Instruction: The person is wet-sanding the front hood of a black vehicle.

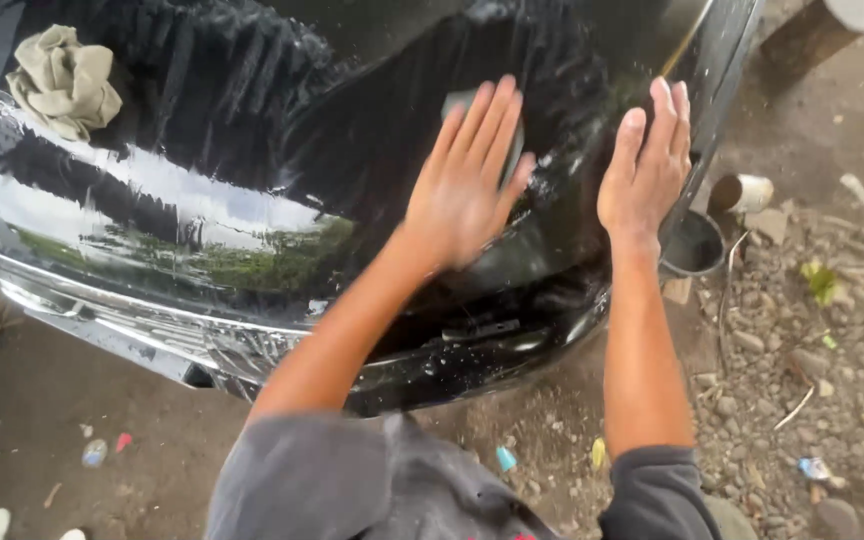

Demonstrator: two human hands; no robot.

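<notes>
Soft daylight all round, no hard shadows on the gravelly ground (812, 330), and the wet black car panel (252, 130) throws back a bright band of sky and green trees. Motion blur smears both hands, the left hand (467, 180) more than the right hand (647, 165). The panel's edges bow with wide-lens distortion.
</notes>
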